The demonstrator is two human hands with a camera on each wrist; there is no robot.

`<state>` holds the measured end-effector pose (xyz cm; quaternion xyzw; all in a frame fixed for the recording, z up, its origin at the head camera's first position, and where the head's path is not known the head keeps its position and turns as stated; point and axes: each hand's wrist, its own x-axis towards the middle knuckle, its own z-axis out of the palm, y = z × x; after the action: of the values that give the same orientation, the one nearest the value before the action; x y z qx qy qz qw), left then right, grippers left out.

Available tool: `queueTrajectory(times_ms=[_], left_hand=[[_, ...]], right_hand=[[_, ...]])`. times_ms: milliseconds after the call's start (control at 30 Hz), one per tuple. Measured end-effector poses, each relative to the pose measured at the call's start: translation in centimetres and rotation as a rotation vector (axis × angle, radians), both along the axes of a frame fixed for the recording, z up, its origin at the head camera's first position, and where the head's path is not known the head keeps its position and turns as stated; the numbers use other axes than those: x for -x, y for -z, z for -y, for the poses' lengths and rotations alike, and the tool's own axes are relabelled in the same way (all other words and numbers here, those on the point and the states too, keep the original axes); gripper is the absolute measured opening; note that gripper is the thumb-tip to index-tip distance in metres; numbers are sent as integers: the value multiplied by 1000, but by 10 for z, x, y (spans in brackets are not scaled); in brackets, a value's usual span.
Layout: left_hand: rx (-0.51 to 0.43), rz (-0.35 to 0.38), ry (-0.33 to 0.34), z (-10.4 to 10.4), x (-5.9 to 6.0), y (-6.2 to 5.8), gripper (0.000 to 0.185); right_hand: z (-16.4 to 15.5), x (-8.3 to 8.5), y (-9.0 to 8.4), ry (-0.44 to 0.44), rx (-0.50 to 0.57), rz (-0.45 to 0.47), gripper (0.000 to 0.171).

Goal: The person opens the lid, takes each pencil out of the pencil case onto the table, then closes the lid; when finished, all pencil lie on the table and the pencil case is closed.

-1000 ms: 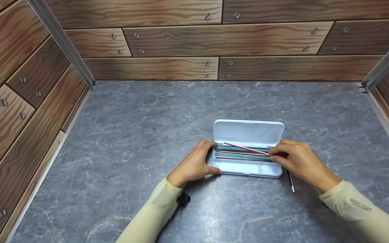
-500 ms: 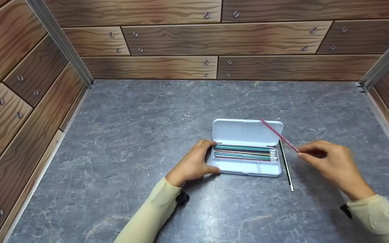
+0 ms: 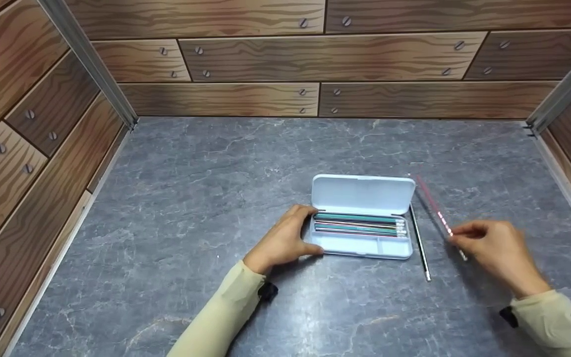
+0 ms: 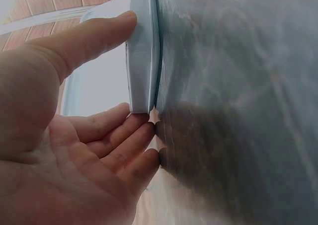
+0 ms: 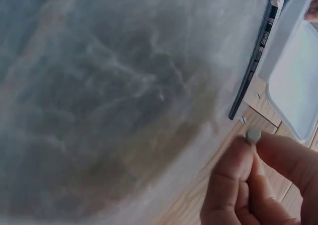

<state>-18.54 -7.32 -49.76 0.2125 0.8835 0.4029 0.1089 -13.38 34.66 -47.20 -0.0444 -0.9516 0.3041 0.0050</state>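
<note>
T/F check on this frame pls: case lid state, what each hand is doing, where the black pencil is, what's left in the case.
1. The case lid is shut. False: it stands open.
2. The right hand pinches a red pencil. True.
3. The black pencil lies inside the case. False: it lies on the table, just right of the case.
4. The left hand holds the case's left end. True.
5. The case is empty. False: several pencils lie in it.
</note>
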Motion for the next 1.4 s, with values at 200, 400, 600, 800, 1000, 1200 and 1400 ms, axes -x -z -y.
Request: queueTrajectory(times_ms=[200, 400, 600, 800, 1000, 1200, 1400], left_hand=[[-1, 17, -2, 0, 0, 0, 87], [-1, 22, -3, 0, 0, -1, 88], [-1, 23, 2, 0, 1, -1, 88], [-4, 12, 6, 0, 1, 0, 87], [-12, -7, 17, 1, 1, 1, 85], [-11, -12, 13, 0, 0, 1, 86], [-8, -3, 11, 0, 0, 1, 86]], right_hand=[[4, -2, 5, -5, -14, 97, 28], [12, -2, 8, -28, 10, 126, 32], [19, -6, 11, -50, 60, 174, 34], [23, -8, 11, -62, 66, 180, 32], [26, -10, 10, -66, 52, 174, 31], [28, -11, 10, -73, 62, 177, 30], [30, -12, 10, -74, 42, 167, 28]])
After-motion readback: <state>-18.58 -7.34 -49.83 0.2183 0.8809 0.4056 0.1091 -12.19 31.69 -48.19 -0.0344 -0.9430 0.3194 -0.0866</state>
